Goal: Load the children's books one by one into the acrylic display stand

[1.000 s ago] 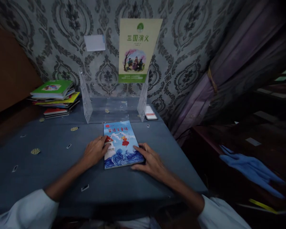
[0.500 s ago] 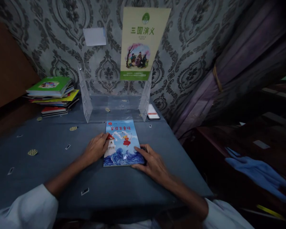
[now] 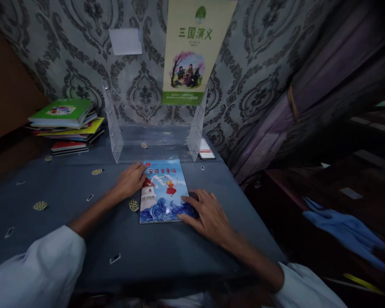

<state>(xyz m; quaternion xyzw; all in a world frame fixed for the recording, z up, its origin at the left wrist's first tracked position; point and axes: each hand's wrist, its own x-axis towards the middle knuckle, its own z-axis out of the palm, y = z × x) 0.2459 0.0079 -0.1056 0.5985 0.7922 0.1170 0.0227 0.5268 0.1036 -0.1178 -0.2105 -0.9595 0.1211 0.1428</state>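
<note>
A blue picture-covered book (image 3: 162,192) lies flat on the cloth-covered table, its cover showing a red-roofed white tower, a small red figure and dark blue waves. At its upper left edge rests my left hand (image 3: 132,179), fingers stretched forward with the tips touching the cover's border. My right hand (image 3: 208,214) lies at the lower right corner, thumb and fingers spread apart, with thumb and fingertip on the cover. Neither hand is wrapped round the book. Just behind it stands a clear acrylic stand (image 3: 154,132).
A cream and green book (image 3: 192,47) stands upright on the acrylic stand's upper right. Several books are stacked on the left, a green one (image 3: 62,110) on top. A white card (image 3: 125,41) appears above the stand. A purple curtain (image 3: 276,115) hangs right; a blue cloth (image 3: 343,226) lies beyond the table.
My left hand has slid up along the book's left edge, uncovering a printed seed-pod pattern on the cloth. My right thumb has shifted from the bottom edge onto the cover; the fingers are more spread.
</note>
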